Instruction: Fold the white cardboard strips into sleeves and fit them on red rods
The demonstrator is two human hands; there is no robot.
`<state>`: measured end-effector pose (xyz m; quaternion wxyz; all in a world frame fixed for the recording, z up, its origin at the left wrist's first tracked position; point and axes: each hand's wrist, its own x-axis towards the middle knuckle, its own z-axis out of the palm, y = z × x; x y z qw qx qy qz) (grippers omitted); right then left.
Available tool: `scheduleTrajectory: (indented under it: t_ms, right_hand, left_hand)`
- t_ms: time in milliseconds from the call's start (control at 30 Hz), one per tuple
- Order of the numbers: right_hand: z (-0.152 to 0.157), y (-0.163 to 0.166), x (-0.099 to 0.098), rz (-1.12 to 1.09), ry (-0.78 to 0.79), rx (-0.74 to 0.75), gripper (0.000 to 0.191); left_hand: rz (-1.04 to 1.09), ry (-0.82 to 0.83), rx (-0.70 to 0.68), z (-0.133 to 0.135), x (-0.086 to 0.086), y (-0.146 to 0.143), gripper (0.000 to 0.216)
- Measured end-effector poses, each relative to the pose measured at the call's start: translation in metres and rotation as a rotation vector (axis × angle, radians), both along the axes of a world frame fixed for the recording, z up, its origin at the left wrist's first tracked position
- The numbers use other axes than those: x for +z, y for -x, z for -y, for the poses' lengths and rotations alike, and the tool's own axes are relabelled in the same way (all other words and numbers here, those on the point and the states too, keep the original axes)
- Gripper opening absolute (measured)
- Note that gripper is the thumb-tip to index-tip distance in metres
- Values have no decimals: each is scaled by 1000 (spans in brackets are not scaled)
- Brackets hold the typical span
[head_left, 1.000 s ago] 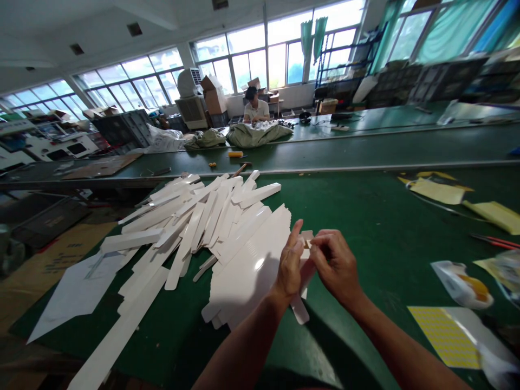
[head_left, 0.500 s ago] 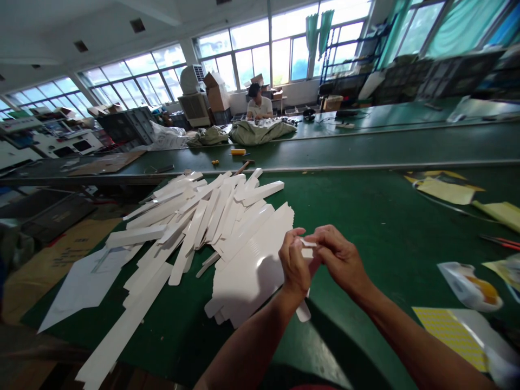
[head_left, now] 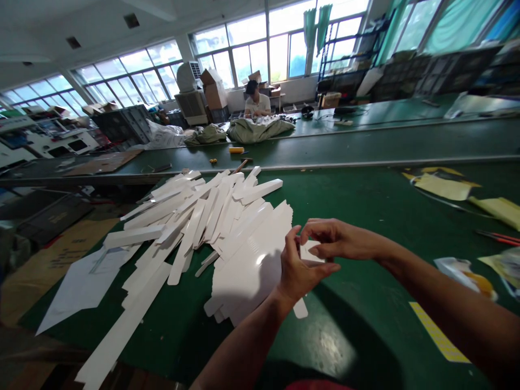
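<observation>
Between my hands is a small white cardboard piece (head_left: 312,253), folded like the end of a narrow box; much of it is hidden by fingers. My left hand (head_left: 294,265) grips it from the left, with the thumb stretched beneath it. From the right, my right hand (head_left: 331,238) closes over its top with bent fingers and thumb. A white strip end (head_left: 300,307) shows on the table below my left wrist. Just left of the hands lies a fanned stack of flat white cardboard (head_left: 244,281). Beyond that spreads a heap of folded white narrow boxes (head_left: 207,211).
The green table (head_left: 345,200) carries a yellow-dotted sticker sheet (head_left: 441,333), a tape dispenser (head_left: 467,276), red-handled scissors (head_left: 498,237) and yellow paper (head_left: 442,187) at right. A white sheet (head_left: 83,284) lies at left. Behind the conveyor (head_left: 309,154) sits another person (head_left: 258,103).
My right hand has turned and now reaches over the white piece from the right, its forearm higher. My left thumb has extended under the piece. The view has shifted slightly.
</observation>
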<state>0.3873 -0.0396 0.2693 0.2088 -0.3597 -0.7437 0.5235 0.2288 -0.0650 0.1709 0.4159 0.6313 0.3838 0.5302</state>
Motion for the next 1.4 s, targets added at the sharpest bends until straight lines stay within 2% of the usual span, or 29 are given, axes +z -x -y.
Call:
scheduleTrajectory:
  t_ms: [67,167,333,467,567,667,800,967,1133,1300,1400]
  right_hand:
    - [-3,2,0,-56,126,7,22]
    - [-4,5,-2,-45,156,-14,22]
    - [1,5,-3,78,29,-58,22]
    - [7,9,1,197,-179,-98,20]
    - [10,13,5,296,-312,-112,15]
    - [12,16,9,355,-366,-111,9]
    - [15,20,12,379,-369,-148,10]
    - [22,33,13,270,-283,-170,13]
    - [28,64,9,213,-322,-173,18]
    - [31,106,3,190,-401,-147,17]
    - [31,131,1,190,-461,-180,15]
  left_hand:
    - [14,-11,4,1,3,-1,86]
    - [3,-32,11,3,5,-2,72]
    - [-22,-93,47,3,-4,-2,67]
    - [-13,-124,77,2,-13,-3,74]
    - [-94,-205,125,2,-16,-6,76]
    - [-189,-293,208,2,-14,-9,77]
    - [-245,-324,245,6,-6,-5,84]
    - [-303,-318,187,12,6,22,96]
    - [-398,-341,134,16,12,65,110]
    - [-492,-359,132,21,19,112,104]
    - [-495,-349,143,18,23,138,101]
